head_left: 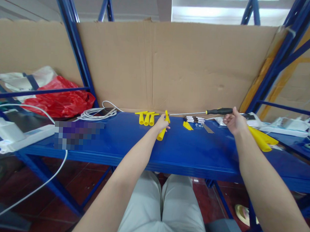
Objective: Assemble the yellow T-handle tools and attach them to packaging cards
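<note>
My left hand [162, 124] is closed around a yellow plastic scraper handle [161, 134], whose flat head points up. In my right hand [235, 122] is a long screwdriver [219, 111], gripped by the end of its black handle. Its thin shaft runs left, with the tip at the upper part of the yellow piece; whether it sits in a screw I cannot make out. Several similar yellow handles [146, 119] stand in a row to the left. Between my hands lie small yellow pieces [187, 126], a flat metal blade [208, 128] and a stack of white-and-dark strips [194, 119].
More yellow tubes [262, 139] lie beside my right forearm. A coiled white cable [100, 114], a red plastic bag [62, 96] and a power strip [32, 137] are at left. Cardboard [183, 66] walls the back of the blue table [133, 144]; blue posts rise on both sides.
</note>
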Action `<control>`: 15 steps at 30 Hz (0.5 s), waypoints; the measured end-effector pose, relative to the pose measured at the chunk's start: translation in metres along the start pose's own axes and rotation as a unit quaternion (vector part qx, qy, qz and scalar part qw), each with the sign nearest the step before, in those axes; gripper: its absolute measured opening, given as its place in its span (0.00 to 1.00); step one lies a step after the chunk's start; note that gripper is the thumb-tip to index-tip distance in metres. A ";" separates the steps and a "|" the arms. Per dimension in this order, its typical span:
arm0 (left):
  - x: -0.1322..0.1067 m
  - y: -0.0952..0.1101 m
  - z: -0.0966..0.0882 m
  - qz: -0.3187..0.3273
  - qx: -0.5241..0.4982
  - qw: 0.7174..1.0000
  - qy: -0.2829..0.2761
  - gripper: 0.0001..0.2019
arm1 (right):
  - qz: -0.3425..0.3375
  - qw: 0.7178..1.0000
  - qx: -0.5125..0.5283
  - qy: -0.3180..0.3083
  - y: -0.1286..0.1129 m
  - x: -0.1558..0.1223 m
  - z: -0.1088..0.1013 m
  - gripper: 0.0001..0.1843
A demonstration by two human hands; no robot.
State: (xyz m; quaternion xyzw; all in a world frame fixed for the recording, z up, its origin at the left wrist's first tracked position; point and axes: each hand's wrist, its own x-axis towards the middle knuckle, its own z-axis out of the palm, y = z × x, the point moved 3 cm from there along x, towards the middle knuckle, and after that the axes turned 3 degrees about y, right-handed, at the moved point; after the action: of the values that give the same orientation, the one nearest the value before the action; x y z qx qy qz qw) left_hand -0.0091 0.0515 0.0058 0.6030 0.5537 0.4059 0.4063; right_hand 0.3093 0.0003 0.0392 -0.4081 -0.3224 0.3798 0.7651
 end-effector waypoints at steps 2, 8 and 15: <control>0.000 0.000 0.000 0.001 0.000 1.000 -0.001 0.31 | 0.003 1.000 -0.001 0.003 0.000 -0.001 0.002 0.22; 0.001 -0.001 0.000 0.003 -0.005 1.000 -0.001 0.30 | -0.015 0.999 0.013 -0.027 0.002 0.003 0.000 0.21; 0.003 -0.002 0.000 0.002 -0.003 1.000 -0.004 0.31 | 0.018 1.000 0.005 0.012 0.003 0.007 -0.004 0.20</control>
State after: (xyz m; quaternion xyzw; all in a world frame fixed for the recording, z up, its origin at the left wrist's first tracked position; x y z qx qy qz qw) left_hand -0.0094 0.0550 0.0039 0.6045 0.5498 0.4057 0.4094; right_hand 0.3152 0.0054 0.0357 -0.4145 -0.3039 0.3906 0.7637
